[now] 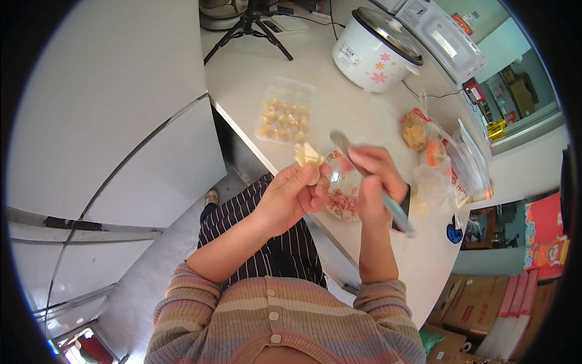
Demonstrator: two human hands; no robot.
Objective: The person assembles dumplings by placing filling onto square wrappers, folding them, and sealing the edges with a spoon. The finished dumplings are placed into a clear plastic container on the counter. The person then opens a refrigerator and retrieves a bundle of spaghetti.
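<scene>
My left hand [295,193] holds a small folded wonton [309,159] between thumb and fingers, its pale wrapper edges pointing up. In my right hand [379,182] is a spoon or spreader with a light blue handle [396,213]; its metal end [340,139] is blurred and points up and left. Beneath my hands, a clear bowl [338,179] with minced meat [342,202] stands near the counter's edge, partly hidden by my right hand. Just beyond my left hand lies a clear plastic tray [295,88] with several filled wontons [286,120] in rows.
A white rice cooker [370,57] and a black tripod [248,29] stand at the back of the counter [318,104]. Plastic bags of food [416,132] lie to the right. Partly behind my right hand is a dark flat object [402,216]. White cabinet doors [136,113] are on the left.
</scene>
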